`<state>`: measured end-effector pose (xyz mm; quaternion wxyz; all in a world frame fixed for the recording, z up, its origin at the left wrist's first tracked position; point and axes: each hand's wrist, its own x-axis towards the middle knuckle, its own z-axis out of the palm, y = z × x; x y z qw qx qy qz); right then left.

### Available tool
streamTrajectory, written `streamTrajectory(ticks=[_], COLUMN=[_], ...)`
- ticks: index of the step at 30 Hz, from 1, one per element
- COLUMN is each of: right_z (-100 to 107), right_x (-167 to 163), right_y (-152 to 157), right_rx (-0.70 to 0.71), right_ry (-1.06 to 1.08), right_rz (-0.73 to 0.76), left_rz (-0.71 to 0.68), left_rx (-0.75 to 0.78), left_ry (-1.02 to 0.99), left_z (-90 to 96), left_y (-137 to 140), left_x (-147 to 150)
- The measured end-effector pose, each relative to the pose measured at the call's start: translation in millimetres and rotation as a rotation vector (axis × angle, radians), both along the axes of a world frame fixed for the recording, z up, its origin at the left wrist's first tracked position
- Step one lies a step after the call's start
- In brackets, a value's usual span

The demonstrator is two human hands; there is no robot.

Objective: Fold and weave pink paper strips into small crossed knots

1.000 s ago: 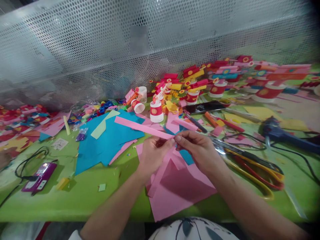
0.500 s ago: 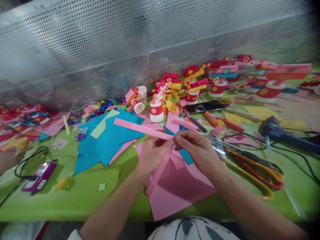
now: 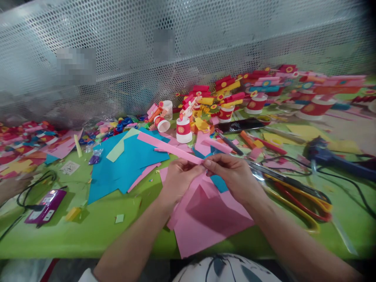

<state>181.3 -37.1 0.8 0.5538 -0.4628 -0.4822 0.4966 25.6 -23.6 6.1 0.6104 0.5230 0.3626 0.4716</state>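
Note:
A long pink paper strip (image 3: 167, 146) runs from the upper left down to my fingers. My left hand (image 3: 179, 178) is closed on it, thumb on top, near its right end. My right hand (image 3: 230, 170) pinches the same end between thumb and fingertips, right beside the left thumb. A second band of pink paper slants down below my hands. Under it lies a large pink sheet (image 3: 214, 231) on the green table (image 3: 126, 239). Blue sheets (image 3: 117, 168) are spread to the left, with a pale green paper piece (image 3: 123, 145) on them.
Scissors (image 3: 296, 196) and a blue glue gun (image 3: 331, 156) lie at the right. Paper-cup models (image 3: 184, 131) stand along the back, by a dark phone (image 3: 241, 125). A purple device (image 3: 47, 207) with a cable is at left, near another person's hand (image 3: 13, 186).
The strip's free left end has swung slightly up and to the right. Both my hands keep nearly the same place and grip.

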Motion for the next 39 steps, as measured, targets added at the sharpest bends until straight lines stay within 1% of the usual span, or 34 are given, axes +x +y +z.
streamTrajectory(ticks=[4, 8, 12, 16, 19, 23, 25, 26, 30, 35, 39], right_z=[-1, -4, -5, -3, -2, -1, 0, 0, 4, 7, 5], right_x=[0, 2, 2, 0, 0, 1, 1, 1, -1, -2, -2], right_y=[1, 1, 2, 2, 2, 1, 1, 0, -2, -3, -3], right_rx=[-0.029, -0.03, -0.103, -0.104, -0.097, -0.093, -0.083, -0.077, -0.045, -0.028, -0.022], right_ry=[0.073, 0.106, 0.153, 0.156, 0.171, 0.187, 0.188, 0.186, 0.163, 0.152, 0.136], right_rz=[0.03, 0.014, 0.036, 0.033, 0.007, 0.023, 0.046, 0.053, 0.046, 0.034, 0.019], left_rz=[0.068, 0.066, 0.079, 0.087, 0.066, -0.025, -0.051, -0.066, -0.092, -0.078, -0.077], left_rx=[-0.054, -0.002, 0.055, 0.03, -0.041, -0.272, -0.376, -0.399, -0.42, -0.415, -0.433], left_ry=[-0.035, 0.017, 0.056, 0.069, -0.007, -0.248, -0.295, -0.307, -0.329, -0.348, -0.344], left_z=[0.3, -2.0, -2.5, 3.4, 5.8, -1.7, -7.0, -9.0, -13.0, -15.9, -16.8], left_y=[1, 1, 1, 1, 1, 7, 10, 11, 10, 9, 10], left_x=[0, 1, 1, 0, -1, -2, -2, -2, -2, -2, -1])
